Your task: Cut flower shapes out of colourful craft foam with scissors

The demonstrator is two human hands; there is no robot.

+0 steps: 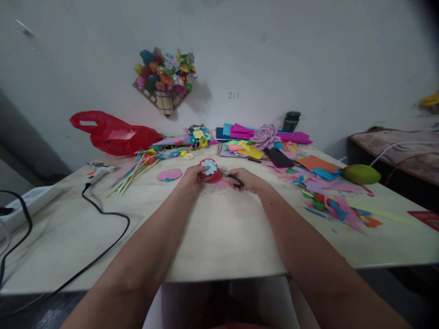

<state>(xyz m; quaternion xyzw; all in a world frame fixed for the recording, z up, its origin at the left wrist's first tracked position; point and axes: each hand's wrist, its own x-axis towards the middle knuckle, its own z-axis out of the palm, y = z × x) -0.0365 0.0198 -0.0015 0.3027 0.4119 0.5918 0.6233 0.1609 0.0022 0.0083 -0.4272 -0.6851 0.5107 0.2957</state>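
The left hand [193, 177] pinches a light-blue flower cutout [210, 167] against a red sheet [214, 177]; right of the sheet, the right hand [247, 180] grips black-handled scissors [236, 180].

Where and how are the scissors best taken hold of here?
The scissors are probably best gripped by the black handle end, coming from the right, as the right hand does. The blades point away leftward, toward the red piece in the left hand, so this keeps the fingers off them.
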